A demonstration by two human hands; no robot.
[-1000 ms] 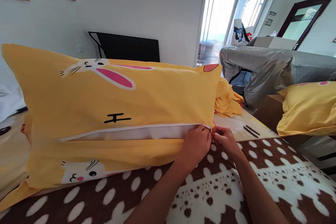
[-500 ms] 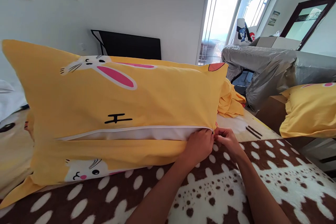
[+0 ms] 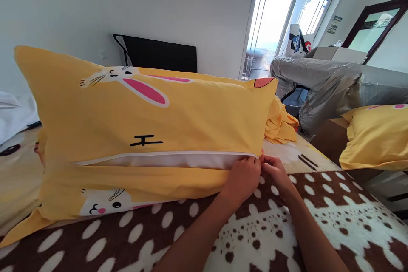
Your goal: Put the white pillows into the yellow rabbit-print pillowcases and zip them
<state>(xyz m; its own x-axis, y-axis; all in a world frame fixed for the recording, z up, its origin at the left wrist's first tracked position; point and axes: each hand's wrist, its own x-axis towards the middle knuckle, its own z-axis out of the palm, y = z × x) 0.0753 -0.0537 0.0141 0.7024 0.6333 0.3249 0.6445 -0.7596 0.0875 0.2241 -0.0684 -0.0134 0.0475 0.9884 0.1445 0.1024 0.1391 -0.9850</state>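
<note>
A long yellow pillowcase (image 3: 204,119) printed with rabbits stands on its side before me, stuffed with a white pillow (image 3: 178,160). Its zipper opening (image 3: 134,155) gapes along the lower front, showing the white inside. At the right end of that opening, my left hand (image 3: 244,178) has its fingers closed on the fabric edge. Close beside it, my right hand (image 3: 276,171) pinches at the pillowcase's right corner. The fingertips of both hands nearly meet; whether they hold a zipper pull is hidden.
A brown and white spotted blanket (image 3: 248,229) covers the bed in front. Crumpled yellow cloth (image 3: 280,121) lies behind the pillowcase's right end. Another yellow pillow (image 3: 376,138) sits at far right, near plastic-wrapped furniture (image 3: 334,76). White cloth (image 3: 15,114) lies at the left.
The view has shifted slightly, and the pillowcase's left end sits a little further right in it. Both hands stay at the right end of the opening.
</note>
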